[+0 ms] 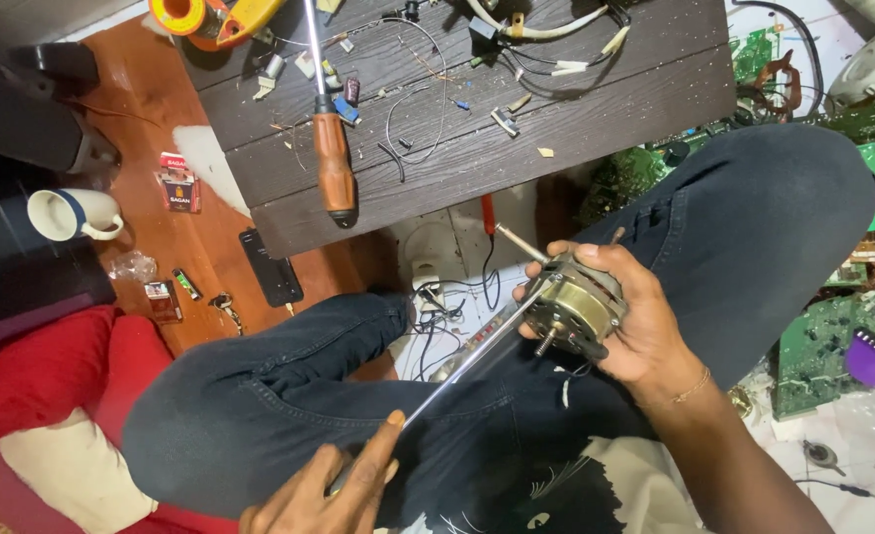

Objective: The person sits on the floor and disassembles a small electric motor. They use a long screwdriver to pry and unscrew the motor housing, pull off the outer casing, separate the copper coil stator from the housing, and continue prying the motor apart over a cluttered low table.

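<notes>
A small electric motor [581, 307] with brass-coloured casing sits gripped in the right hand [635, 326], above the person's dark-trousered lap. The left hand [324, 489] closes around a long screwdriver [467, 361], its tip touching the motor. Ahead lies a dark wooden board [517, 119] strewn with wires and an orange-handled screwdriver [334, 158]. Green circuit boards [823, 346] clutter the floor at right; a white mug [67, 213] stands left.
</notes>
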